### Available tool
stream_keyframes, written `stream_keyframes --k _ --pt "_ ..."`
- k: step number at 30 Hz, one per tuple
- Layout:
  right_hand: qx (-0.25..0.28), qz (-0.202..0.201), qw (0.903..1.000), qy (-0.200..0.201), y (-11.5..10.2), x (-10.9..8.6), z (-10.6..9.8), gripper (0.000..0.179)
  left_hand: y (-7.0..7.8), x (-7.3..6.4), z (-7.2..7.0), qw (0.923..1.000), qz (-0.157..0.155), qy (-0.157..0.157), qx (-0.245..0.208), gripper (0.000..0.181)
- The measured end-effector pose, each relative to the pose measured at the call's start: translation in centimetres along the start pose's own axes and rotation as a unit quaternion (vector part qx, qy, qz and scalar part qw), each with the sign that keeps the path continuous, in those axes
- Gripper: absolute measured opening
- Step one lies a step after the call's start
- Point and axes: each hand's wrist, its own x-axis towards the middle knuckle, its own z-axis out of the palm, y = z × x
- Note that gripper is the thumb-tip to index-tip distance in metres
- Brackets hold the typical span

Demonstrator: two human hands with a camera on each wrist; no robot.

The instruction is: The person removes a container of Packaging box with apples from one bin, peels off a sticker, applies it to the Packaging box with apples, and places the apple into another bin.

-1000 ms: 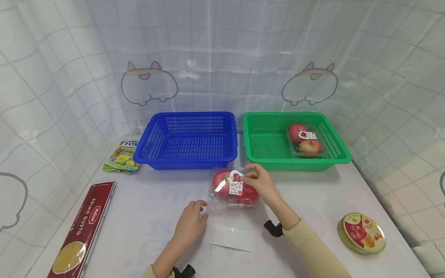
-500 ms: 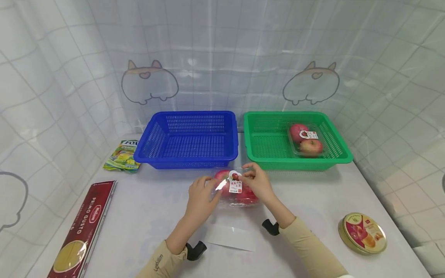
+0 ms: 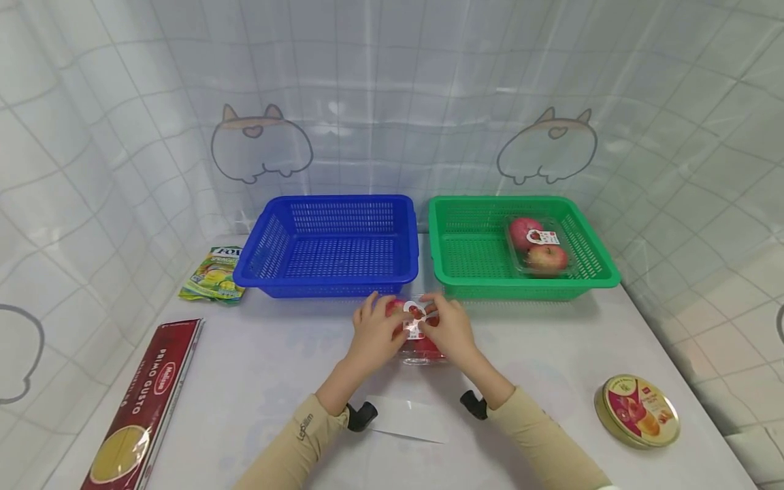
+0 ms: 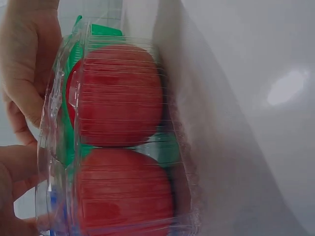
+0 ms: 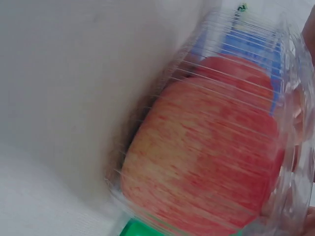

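A clear plastic box of red apples sits on the table in front of the two baskets, partly hidden by both hands. On its lid is a white label with a red fruit picture. My left hand rests on the lid's left part, fingers spread, some fingertips at the label. From the right, my right hand touches the lid and the label's right edge with loosely bent fingers. Through the ribbed wall, the left wrist view shows two apples; the right wrist view shows a streaked apple close up.
Behind stand a blue basket and a green basket holding another boxed pair of apples. Leftward lie a yellow-green FOX packet and a red pasta pack. A round tin is at right, a white slip in front.
My left hand has come from beside the box, up and to the right, onto its lid near the label. My right hand has stayed at the label. The box has barely moved.
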Motion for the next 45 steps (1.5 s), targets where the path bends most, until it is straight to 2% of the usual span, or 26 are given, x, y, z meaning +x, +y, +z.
stream_keyframes --k 4,9,11,13,19,24,28,31,34,36,38,41,43,45 --pt "-0.073 -0.041 0.9962 0.026 -0.1 -0.3 0.3 0.032 0.0 -0.1 0.0 1.0000 -0.004 -0.002 0.000 0.023" --pt "-0.171 -0.108 0.9774 0.062 0.0 -0.9 0.7 0.013 0.1 -0.1 0.0 0.9999 -0.011 -0.008 -0.006 0.025" --pt "-0.192 -0.120 0.9715 0.071 0.2 -1.1 0.8 0.011 0.1 -0.2 0.1 0.9998 -0.014 -0.010 -0.008 0.025" --pt "-0.200 -0.117 0.9702 0.070 0.3 -1.4 0.9 0.014 0.0 -0.2 0.1 0.9998 -0.013 -0.009 -0.007 0.026" --pt "-0.204 -0.083 0.9748 0.035 0.8 -2.1 0.6 0.030 -0.5 -0.4 0.5 0.9993 -0.032 -0.013 -0.013 0.035" --pt "-0.186 -0.061 0.9806 0.016 1.0 -2.6 0.2 0.037 -1.0 -0.5 0.7 0.9987 -0.042 -0.025 -0.012 0.040" --pt "-0.138 -0.035 0.9899 0.000 1.3 -2.7 -0.2 0.052 -1.4 -0.7 0.7 0.9978 -0.055 -0.024 -0.026 0.046" --pt "-0.075 0.009 0.9971 -0.008 1.8 -2.7 -0.6 0.063 -1.9 -0.8 0.7 0.9949 -0.085 -0.025 -0.048 0.055" --pt "0.008 0.069 0.9973 -0.021 2.4 -2.6 -1.1 0.072 -2.4 -0.9 0.8 0.9868 -0.128 -0.037 -0.092 0.065" --pt "0.066 0.103 0.9919 -0.033 2.8 -2.5 -1.2 0.076 -2.8 -0.8 1.0 0.9768 -0.160 -0.049 -0.134 0.070" --pt "0.127 0.139 0.9808 -0.050 3.1 -2.4 -1.4 0.080 -3.2 -0.8 1.2 0.9637 -0.189 -0.056 -0.180 0.072" --pt "0.200 0.175 0.9612 -0.074 3.3 -2.2 -1.4 0.082 -3.5 -0.6 1.6 0.9396 -0.223 -0.064 -0.252 0.073" --pt "0.237 0.195 0.9476 -0.089 3.3 -2.2 -1.3 0.083 -3.7 -0.6 1.8 0.9253 -0.236 -0.067 -0.289 0.073" --pt "0.262 0.207 0.9373 -0.100 3.2 -2.2 -1.2 0.084 -3.7 -0.4 2.1 0.9150 -0.238 -0.062 -0.320 0.074"
